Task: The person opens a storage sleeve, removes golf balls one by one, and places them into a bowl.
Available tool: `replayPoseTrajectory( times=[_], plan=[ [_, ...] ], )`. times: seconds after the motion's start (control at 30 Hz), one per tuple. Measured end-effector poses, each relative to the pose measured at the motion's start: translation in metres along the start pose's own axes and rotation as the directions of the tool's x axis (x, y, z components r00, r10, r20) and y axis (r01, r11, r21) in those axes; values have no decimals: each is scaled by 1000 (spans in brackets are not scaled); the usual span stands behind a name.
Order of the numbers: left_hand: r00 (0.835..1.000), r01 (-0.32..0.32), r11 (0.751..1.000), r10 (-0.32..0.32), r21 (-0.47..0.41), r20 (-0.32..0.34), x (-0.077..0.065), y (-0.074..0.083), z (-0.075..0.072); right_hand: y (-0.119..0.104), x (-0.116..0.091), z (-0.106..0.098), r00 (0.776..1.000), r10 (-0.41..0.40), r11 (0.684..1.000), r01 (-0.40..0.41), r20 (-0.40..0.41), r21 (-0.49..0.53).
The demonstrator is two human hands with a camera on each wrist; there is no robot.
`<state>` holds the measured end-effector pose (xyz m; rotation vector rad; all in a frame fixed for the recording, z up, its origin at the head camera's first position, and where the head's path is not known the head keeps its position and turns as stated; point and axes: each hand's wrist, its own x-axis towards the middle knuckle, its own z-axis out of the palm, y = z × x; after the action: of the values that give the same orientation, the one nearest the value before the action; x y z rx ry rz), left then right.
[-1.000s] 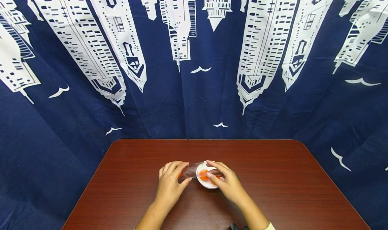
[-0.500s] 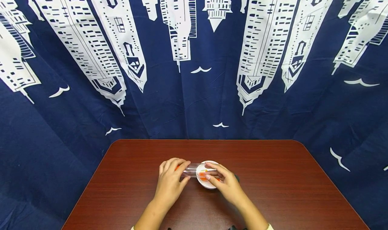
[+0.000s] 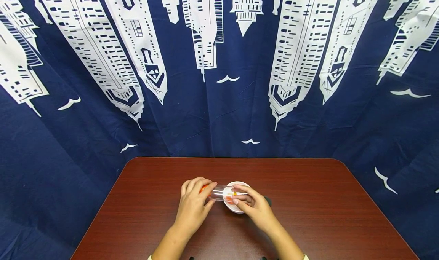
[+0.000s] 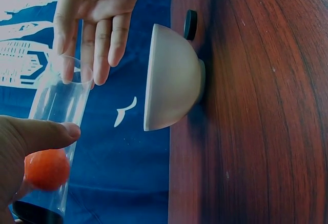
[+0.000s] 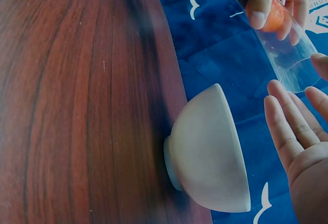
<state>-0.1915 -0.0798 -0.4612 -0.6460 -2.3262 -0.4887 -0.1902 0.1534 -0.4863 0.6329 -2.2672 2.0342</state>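
Note:
My left hand [image 3: 193,203] grips a clear tube [image 4: 59,101] near its black-capped end [image 4: 36,212]. Inside the tube, by that end, is an orange ball [image 4: 47,170]. My right hand [image 3: 255,206] has its thumb and forefinger on either side of the tube's uncapped rim, while its other fingers extend fairly straight. Held lengthwise between the hands, the tube passes over a white bowl [image 3: 236,210] and stays above it. Some orange shows in the bowl through the clear wall in the head view; the right fingers hide part of it.
A small black disc [image 4: 190,25] lies on the table close to the bowl, partly behind the right hand in the head view. The brown wooden table [image 3: 164,172] ends at a dark blue curtain [image 3: 192,134] with white building prints.
The tube has turned slightly in the hands, and the orange ball shows farther back by the left fingers. Less of the orange in the bowl shows now. Both hands stay almost in place.

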Motion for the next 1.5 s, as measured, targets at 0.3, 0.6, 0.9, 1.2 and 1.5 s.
replayPoseTrajectory(
  times=[0.3, 0.6, 0.9, 1.2, 1.5],
  plan=[
    [1000, 5, 1000, -5, -24, -1, -1, 0, 1, 1, -2, -1, 1000, 25, 999, -25, 10, 24],
    [1000, 2, 999, -3, -33, -20, -3, -1, 5, 2, -2, -1, 1000, -12, 998, 10, 19, 58],
    [1000, 16, 999, -17, -45, -24, -6, -1, 6, 3, -2, -3, 1000, -15, 999, 14, 12, 38],
    [994, 86, 994, -90, -69, -60, -7, -2, 9, 4, 3, -7, 993, -104, 995, 103, -59, -4],
    [974, 220, 966, -225, -138, -19, -12, -5, 14, 1, 9, -13, 990, -114, 977, 98, -81, -188]
  ],
)
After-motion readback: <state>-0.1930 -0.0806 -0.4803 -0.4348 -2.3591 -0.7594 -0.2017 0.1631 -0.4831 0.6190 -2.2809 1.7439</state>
